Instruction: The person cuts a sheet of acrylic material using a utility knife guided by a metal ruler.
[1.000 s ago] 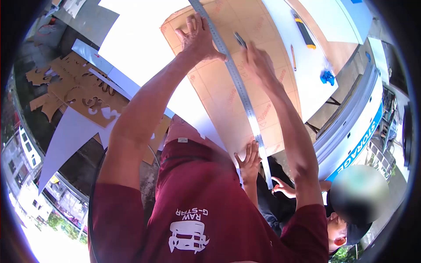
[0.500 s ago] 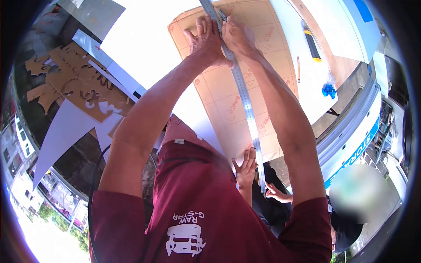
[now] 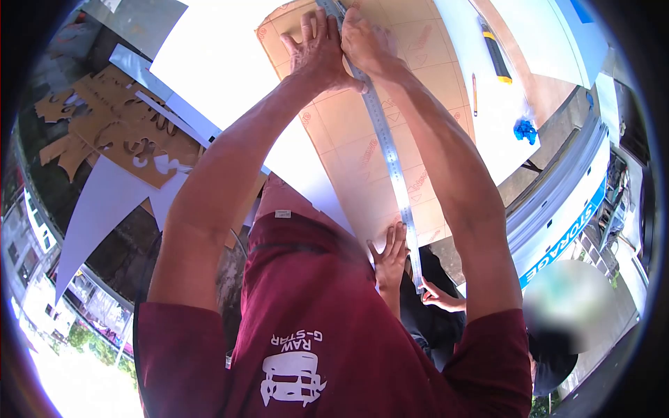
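Observation:
A long steel ruler (image 3: 390, 157) lies along a sheet (image 3: 348, 164) covered in brown paper with red print and grid lines. My left hand (image 3: 317, 59) presses on the ruler's far part and the sheet, fingers spread, thumb across the metal. Close beside it, against the ruler's right edge, my right hand (image 3: 366, 45) is closed around what looks like a cutter; the fingers and the frame's upper edge hide most of it. At the ruler's near end, another person's hand (image 3: 391, 254) lies on the sheet, and a second hand (image 3: 440, 296) touches the ruler's tip.
A black-and-yellow utility knife (image 3: 496, 56), a pencil (image 3: 475, 94) and a blue crumpled item (image 3: 525, 130) lie on the right of the white work surface (image 3: 491, 146). Cut brown offcuts (image 3: 115, 129) and white pieces (image 3: 104, 209) are at left. A STORAGE sign (image 3: 568, 230) stands right.
The view has shifted slightly, so the sheet, ruler and my hands appear a little higher and further left. My hands keep nearly the same place on the ruler.

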`<state>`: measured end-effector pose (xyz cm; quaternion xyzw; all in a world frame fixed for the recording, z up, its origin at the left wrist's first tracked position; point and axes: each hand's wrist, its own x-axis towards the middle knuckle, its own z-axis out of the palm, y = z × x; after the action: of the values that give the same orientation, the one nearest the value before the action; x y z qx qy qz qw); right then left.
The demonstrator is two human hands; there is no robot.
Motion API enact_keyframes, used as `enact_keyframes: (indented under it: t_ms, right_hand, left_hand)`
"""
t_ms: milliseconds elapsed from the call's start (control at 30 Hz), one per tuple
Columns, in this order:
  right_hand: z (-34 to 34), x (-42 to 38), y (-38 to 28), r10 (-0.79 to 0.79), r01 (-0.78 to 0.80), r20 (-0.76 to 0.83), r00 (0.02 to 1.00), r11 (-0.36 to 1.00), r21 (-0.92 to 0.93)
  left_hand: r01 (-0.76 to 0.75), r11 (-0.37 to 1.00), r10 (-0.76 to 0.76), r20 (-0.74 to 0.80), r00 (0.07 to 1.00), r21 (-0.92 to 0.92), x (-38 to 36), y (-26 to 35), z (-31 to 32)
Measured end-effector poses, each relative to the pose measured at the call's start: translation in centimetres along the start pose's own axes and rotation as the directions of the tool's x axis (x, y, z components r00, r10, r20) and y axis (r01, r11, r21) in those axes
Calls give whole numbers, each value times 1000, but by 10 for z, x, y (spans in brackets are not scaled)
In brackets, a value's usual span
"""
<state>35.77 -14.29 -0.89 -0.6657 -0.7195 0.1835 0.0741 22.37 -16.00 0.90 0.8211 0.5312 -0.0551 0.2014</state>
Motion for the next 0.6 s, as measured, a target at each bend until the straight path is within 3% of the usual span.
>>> enact_keyframes:
  t_ms: [67,167,233,367,467,567,600]
  right_hand:
    - [7,1,2,-13,13,-18,1000,999,-33]
    - [29,5,9,142,-178,129,981,924,338]
    - [4,6,0,198,-253,185,963,900,354]
    - [-20,-4,-6,197,-256,165,966,787,561]
    - [56,8,15,261,-252,104,960,637,729]
    - [11,0,-8,285,-340,208,936,574,745]
    - [13,1,-4,245,-269,123,962,761,591]
  left_hand:
    - [12,998,-9,53,999,-59,2,-2,-4]
    - [61,981,-27,180,983,-184,5,-2,-16]
    - [78,973,-35,193,981,-219,6,-1,-19]
    - [88,979,-48,211,976,-185,5,4,-25]
    - [91,985,-56,225,973,-148,5,3,-29]
    - [77,992,-55,218,974,-95,8,2,-25]
    - [91,994,-74,234,969,-63,10,5,-27]
